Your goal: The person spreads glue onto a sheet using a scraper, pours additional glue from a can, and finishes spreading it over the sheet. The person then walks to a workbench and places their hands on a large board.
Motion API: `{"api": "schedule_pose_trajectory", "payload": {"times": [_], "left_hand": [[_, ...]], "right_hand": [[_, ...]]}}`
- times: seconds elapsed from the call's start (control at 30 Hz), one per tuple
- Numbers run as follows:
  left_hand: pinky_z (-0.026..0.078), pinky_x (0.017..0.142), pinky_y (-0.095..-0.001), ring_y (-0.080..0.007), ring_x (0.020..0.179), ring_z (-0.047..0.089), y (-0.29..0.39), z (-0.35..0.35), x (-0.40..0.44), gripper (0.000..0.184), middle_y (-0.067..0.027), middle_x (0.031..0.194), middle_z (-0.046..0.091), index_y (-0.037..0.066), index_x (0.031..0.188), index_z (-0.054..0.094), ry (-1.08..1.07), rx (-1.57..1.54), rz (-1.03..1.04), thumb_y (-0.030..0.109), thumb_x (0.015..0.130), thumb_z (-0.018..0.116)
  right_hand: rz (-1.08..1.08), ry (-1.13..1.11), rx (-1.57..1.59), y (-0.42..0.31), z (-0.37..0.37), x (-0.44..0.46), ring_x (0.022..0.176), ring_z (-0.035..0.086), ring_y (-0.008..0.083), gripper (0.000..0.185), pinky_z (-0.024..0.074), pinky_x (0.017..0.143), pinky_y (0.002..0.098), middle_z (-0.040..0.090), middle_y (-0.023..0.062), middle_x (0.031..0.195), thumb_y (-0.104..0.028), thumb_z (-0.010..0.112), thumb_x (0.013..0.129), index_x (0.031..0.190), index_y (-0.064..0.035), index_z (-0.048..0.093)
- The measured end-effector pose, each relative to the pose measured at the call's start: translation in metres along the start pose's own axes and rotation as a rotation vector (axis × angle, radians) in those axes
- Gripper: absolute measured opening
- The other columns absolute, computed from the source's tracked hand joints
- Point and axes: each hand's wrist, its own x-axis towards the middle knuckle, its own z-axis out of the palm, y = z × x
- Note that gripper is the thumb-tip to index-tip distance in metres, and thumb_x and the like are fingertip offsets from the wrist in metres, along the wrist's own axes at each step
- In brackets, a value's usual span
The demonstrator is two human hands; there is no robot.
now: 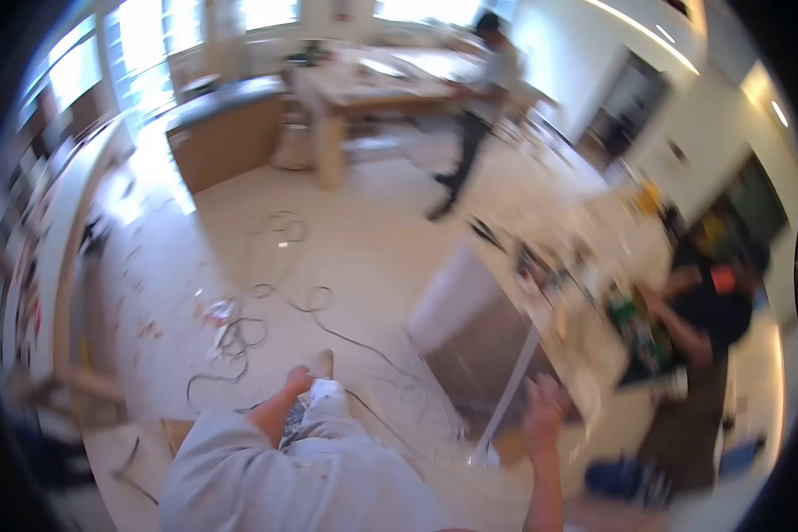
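My right hand (pixel 547 410) is raised over the near end of a brown board or cabinet (pixel 479 368), beside its long pale edge strip (pixel 512 390). Its fingers look loosely apart and hold nothing that I can see, though the view is blurred. My left hand (pixel 300 380) is low in front of my body, close to my light-coloured trouser leg (pixel 326 399). Its fingers are too small and smeared to read. A long dark cable (pixel 350 339) winds in loops across the pale floor (pixel 266 257) ahead of me.
On the right, a person (pixel 714 306) in dark clothes bends over a green item (pixel 629 315). Another person (pixel 483 106) walks by a workbench (pixel 328 97) at the back. A brown cabinet (pixel 226 142) and a wooden frame (pixel 62 266) stand left; crumpled plastic (pixel 222 310) lies on the floor.
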Motion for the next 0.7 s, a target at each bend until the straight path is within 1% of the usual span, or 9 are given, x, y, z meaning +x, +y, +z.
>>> {"api": "schedule_pose_trajectory", "payload": {"times": [0.1, 0.13, 0.2, 0.27, 0.3, 0.37, 0.47, 0.57, 0.7], "left_hand": [[0.045, 0.090, -0.0402, -0.0355, 0.104, 0.056, 0.013, -0.033, 0.051, 0.038, -0.0221, 0.107, 0.061, 0.001, 0.101, 0.064, -0.102, -0.014, -0.170, 0.025, 0.072, 0.062], [0.045, 0.090, -0.0417, -0.0346, 0.107, 0.055, 0.004, -0.040, 0.075, 0.034, -0.0218, 0.108, 0.060, 0.001, 0.102, 0.064, -0.084, -0.018, -0.251, 0.022, 0.075, 0.059], [0.046, 0.090, -0.0431, -0.0332, 0.108, 0.056, -0.021, -0.039, 0.129, 0.030, -0.0209, 0.110, 0.060, 0.002, 0.102, 0.063, -0.034, -0.020, -0.347, 0.019, 0.079, 0.055], [0.048, 0.089, -0.0426, -0.0323, 0.105, 0.058, -0.058, -0.046, 0.156, 0.029, -0.0196, 0.109, 0.062, 0.002, 0.103, 0.063, 0.010, -0.017, -0.429, 0.018, 0.080, 0.055], [0.049, 0.087, -0.0423, -0.0331, 0.102, 0.060, -0.074, -0.057, 0.160, 0.029, -0.0199, 0.106, 0.063, 0.002, 0.100, 0.065, -0.014, -0.066, -0.457, 0.018, 0.078, 0.055], [0.051, 0.081, -0.0417, -0.0348, 0.094, 0.062, -0.092, -0.115, 0.166, 0.028, -0.0204, 0.099, 0.064, 0.001, 0.094, 0.067, -0.048, -0.159, -0.520, 0.020, 0.076, 0.056], [0.052, 0.077, -0.0417, -0.0348, 0.089, 0.064, -0.145, -0.182, 0.185, 0.024, -0.0201, 0.094, 0.065, 0.000, 0.086, 0.068, -0.484, 0.008, -0.321, 0.019, 0.078, 0.055], [0.052, 0.080, -0.0422, -0.0317, 0.097, 0.063, -0.154, -0.270, 0.170, 0.026, -0.0194, 0.104, 0.064, 0.000, 0.098, 0.065, -0.369, 0.028, -0.483, 0.012, 0.078, 0.054], [0.051, 0.082, -0.0426, -0.0326, 0.099, 0.062, -0.252, -0.239, 0.180, 0.028, -0.0214, 0.105, 0.063, -0.002, 0.100, 0.064, 0.227, -0.420, -0.889, 0.010, 0.077, 0.053]], "right_hand": [[0.075, 0.150, 0.036, 0.050, 0.033, 0.027, 0.113, 0.047, 0.0381, 0.038, 0.0312, 0.101, 0.0475, 0.050, 0.0213, 0.123, -0.005, 0.052, 0.078, 0.116, 0.0002, 0.053], [0.100, 0.279, -0.039, 0.027, 0.019, 0.061, 0.095, 0.058, 0.0337, 0.028, 0.0425, 0.090, 0.0445, 0.060, 0.0192, 0.105, -0.006, 0.053, 0.081, 0.107, 0.0024, 0.058], [0.206, 0.167, 0.171, -0.037, -0.014, 0.115, 0.094, 0.057, 0.0375, 0.027, 0.0444, 0.083, 0.0443, 0.061, 0.0219, 0.100, -0.023, 0.056, 0.086, 0.103, -0.0023, 0.062], [0.566, -0.466, 0.323, -0.082, 0.003, 0.185, 0.112, 0.049, 0.0375, 0.037, 0.0376, 0.094, 0.0471, 0.054, 0.0217, 0.119, -0.027, 0.051, 0.089, 0.115, -0.0014, 0.057], [0.563, -0.600, 0.361, -0.107, 0.032, 0.214, 0.111, 0.050, 0.0372, 0.037, 0.0379, 0.094, 0.0469, 0.054, 0.0215, 0.118, -0.027, 0.051, 0.089, 0.115, -0.0013, 0.057], [0.341, -0.700, 0.496, -0.167, 0.114, 0.261, 0.109, 0.050, 0.0365, 0.036, 0.0386, 0.092, 0.0465, 0.055, 0.0211, 0.116, -0.026, 0.051, 0.089, 0.113, -0.0010, 0.057], [0.053, -0.836, 0.667, -0.266, 0.217, 0.325, 0.106, 0.051, 0.0355, 0.034, 0.0396, 0.091, 0.0458, 0.056, 0.0206, 0.113, -0.025, 0.051, 0.088, 0.112, -0.0005, 0.058], [-0.136, -0.961, 0.744, -0.349, 0.279, 0.385, 0.103, 0.052, 0.0345, 0.033, 0.0406, 0.089, 0.0452, 0.057, 0.0201, 0.110, -0.023, 0.051, 0.088, 0.110, 0.0000, 0.058], [-0.342, -1.111, 0.740, -0.451, 0.337, 0.470, 0.099, 0.054, 0.0331, 0.031, 0.0420, 0.086, 0.0443, 0.058, 0.0194, 0.106, -0.021, 0.052, 0.087, 0.107, 0.0007, 0.059]]}}
